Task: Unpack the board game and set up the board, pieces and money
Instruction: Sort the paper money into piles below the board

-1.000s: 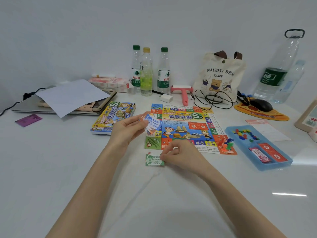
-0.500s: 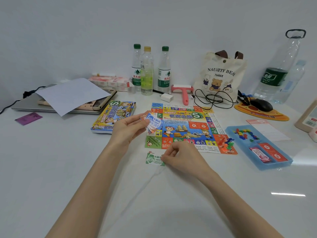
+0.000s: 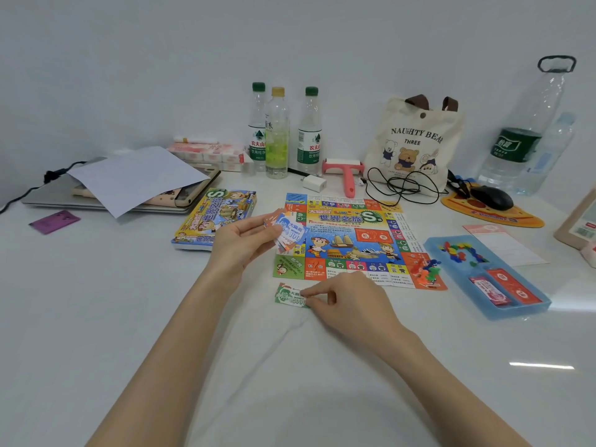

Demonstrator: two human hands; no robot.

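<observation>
- Writing first: the board (image 3: pixel 351 243) has "世界之旅" and a big green "S" across its middle. The tote bag (image 3: pixel 416 140) way beyond the fingers says "NAUGHTY BEAR THREE".
- The left hand (image 3: pixel 245 245) is raised, thumb and fingers pinching a fanned stack of play money (image 3: pixel 288 233). The top note is blue and reads "MONEY 100".
- The right hand (image 3: pixel 346 301) sits low on the table (image 3: pixel 129 317) with its fingers curled, the tips pinching a green note (image 3: pixel 288 295) lying flat. "500" shows right at the fingertips.
- The blue tray (image 3: pixel 483 314) is well right of the right fingers, with coloured pieces (image 3: pixel 461 251) inside.
- The notes under the blue one are mostly covered and I can't read them. The green note's right end is hidden by fingers.
</observation>
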